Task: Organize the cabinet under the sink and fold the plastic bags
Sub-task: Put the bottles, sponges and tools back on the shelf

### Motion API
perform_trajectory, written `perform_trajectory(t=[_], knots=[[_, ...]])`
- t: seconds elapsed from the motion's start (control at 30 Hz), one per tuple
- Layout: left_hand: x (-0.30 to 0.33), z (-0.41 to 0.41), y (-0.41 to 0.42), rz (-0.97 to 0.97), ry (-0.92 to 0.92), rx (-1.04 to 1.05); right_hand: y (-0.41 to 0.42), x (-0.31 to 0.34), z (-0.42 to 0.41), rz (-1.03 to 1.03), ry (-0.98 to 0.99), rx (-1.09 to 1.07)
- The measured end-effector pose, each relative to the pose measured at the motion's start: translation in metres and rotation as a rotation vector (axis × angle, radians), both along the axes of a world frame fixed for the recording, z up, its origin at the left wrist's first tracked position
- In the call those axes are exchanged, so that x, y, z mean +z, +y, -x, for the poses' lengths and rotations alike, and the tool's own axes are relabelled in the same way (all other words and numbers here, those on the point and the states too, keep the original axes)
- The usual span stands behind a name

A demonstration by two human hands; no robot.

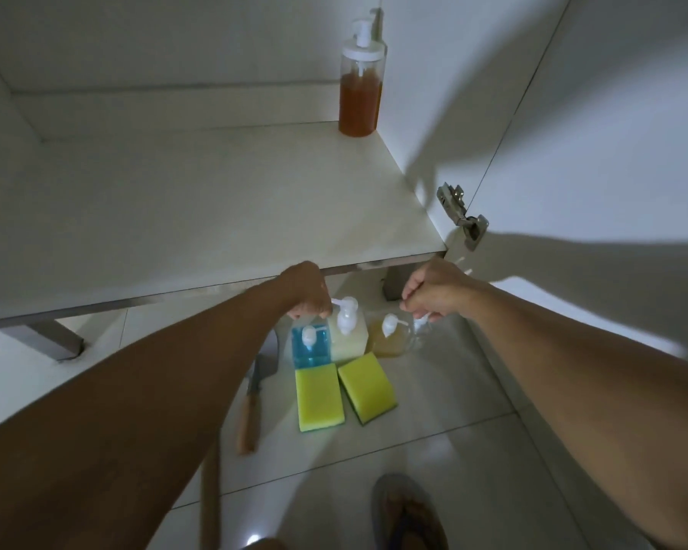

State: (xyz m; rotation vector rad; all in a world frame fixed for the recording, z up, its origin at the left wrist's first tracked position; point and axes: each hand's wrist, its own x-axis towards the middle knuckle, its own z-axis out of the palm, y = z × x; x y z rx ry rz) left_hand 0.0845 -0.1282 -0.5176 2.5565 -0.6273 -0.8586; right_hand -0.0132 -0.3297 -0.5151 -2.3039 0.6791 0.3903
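Both arms reach down to a cluster of pump bottles on the floor tiles in front of the open cabinet. My left hand curls its fingers around the white pump head of the pale yellow bottle. A blue bottle stands just left of it. My right hand pinches the pump of a clear bottle, which is mostly hidden beside an amber bottle. Inside the cabinet a tall pump bottle of orange liquid stands in the back right corner of the white cabinet floor.
Two yellow sponges lie on the tiles in front of the bottles. A cleaver with a wooden handle lies to their left, under my left forearm. A door hinge sticks out at the right. A sandalled foot is at the bottom.
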Motion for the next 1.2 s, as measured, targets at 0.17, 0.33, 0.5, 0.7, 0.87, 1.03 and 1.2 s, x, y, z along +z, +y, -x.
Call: perform_trajectory(t=[0.17,0.33,0.5,0.7,0.87,1.03,1.2], knots=[[-0.041,0.007,0.008,-0.104,-0.090,-0.060,0.007,-0.033,0.001,0.112,0.011,0.062],[-0.077,0.011,0.009,-0.096,-0.111,-0.073,0.016,-0.065,-0.004,0.130,-0.039,0.137],[-0.106,0.006,0.017,-0.159,-0.111,-0.036,0.033,-0.089,-0.014,0.185,-0.063,0.285],[-0.129,0.000,0.027,-0.112,-0.127,0.003,0.046,-0.107,-0.025,0.183,-0.109,0.358],[-0.138,0.002,0.027,-0.055,-0.164,0.028,0.050,-0.116,-0.033,0.207,-0.087,0.366],[-0.141,0.003,0.024,-0.005,-0.171,0.040,0.048,-0.118,-0.035,0.231,-0.086,0.362],[-0.147,0.004,0.022,0.001,-0.162,0.046,0.045,-0.122,-0.033,0.219,-0.105,0.342]])
